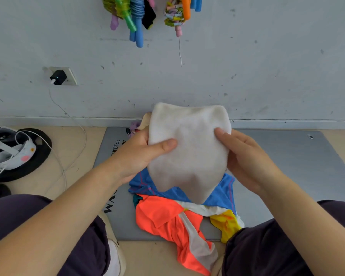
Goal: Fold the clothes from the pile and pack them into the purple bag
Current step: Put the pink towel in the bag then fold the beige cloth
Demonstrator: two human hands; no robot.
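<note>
Both hands are up holding a fuzzy white cloth garment [189,150] above the grey floor mat [277,176], left hand [141,154] and right hand [245,158] each pinching a side edge, right over the blue, orange and yellow clothes pile [167,216].

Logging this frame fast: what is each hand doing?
Left hand: grips the white garment, thumb on front.
Right hand: grips the same garment's other edge.

Two hands hold one white garment [189,148]; beneath it on one grey mat [287,176], three garments: blue, orange, yellow.
</note>
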